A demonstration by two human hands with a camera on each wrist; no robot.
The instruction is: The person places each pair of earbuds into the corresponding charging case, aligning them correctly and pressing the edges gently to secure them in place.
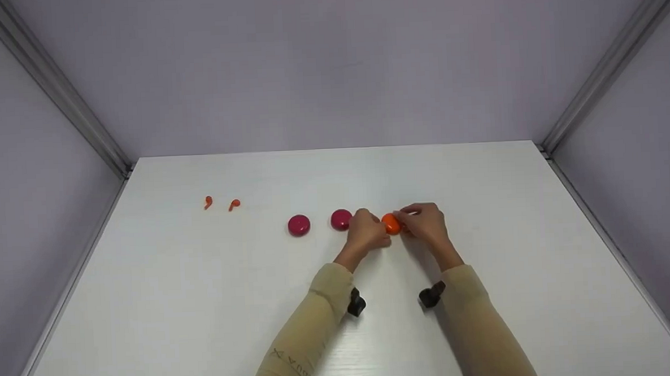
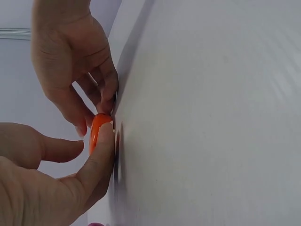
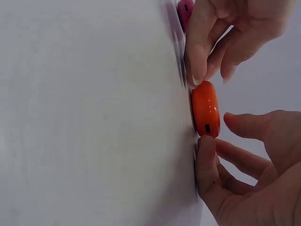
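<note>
A plain white counter fills the floor of a booth with pale lilac walls. Four groups of small things lie directly on it. Toward the far left, two small orange earbuds sit side by side, slightly apart. Nearer the middle, two round magenta cases rest in a row, near each other but not touching. Just right of them, a round orange case sits on the surface, its flat side down, a small dark port visible on its rim in the right wrist view. All five things line up roughly across the counter's middle band.
</note>
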